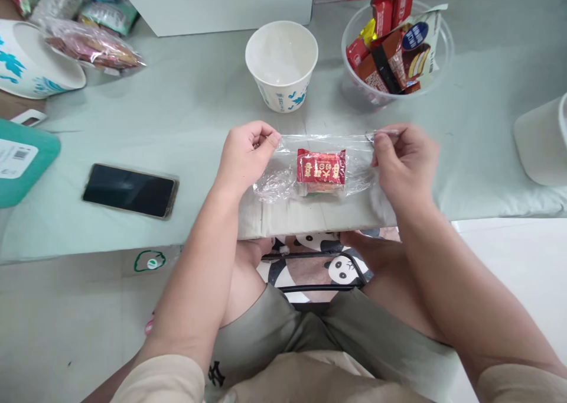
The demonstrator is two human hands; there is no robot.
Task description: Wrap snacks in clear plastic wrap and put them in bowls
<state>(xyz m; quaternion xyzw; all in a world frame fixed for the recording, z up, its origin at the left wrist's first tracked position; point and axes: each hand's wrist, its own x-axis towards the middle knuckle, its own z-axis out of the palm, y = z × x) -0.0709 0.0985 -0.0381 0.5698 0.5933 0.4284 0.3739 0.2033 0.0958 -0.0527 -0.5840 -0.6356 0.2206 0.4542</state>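
A sheet of clear plastic wrap (358,165) is stretched between my two hands near the table's front edge. My left hand (250,153) pinches one end of its upper edge, and my right hand (402,161) pinches the other. A small red snack packet (321,168) with gold characters lies at the middle of the plastic; I cannot tell whether it is under or inside it. To its left the plastic is crumpled. Just beyond my hands stands a white paper cup (282,66) with blue print, its open top facing up.
A clear plastic bowl (445,45) of wrapped snacks stands at the back right. On the left are a phone (130,190), a green container (26,162), a tipped paper bucket (42,66) and bagged items (95,45). A white container (543,140) stands far right; a white box (221,1) is behind.
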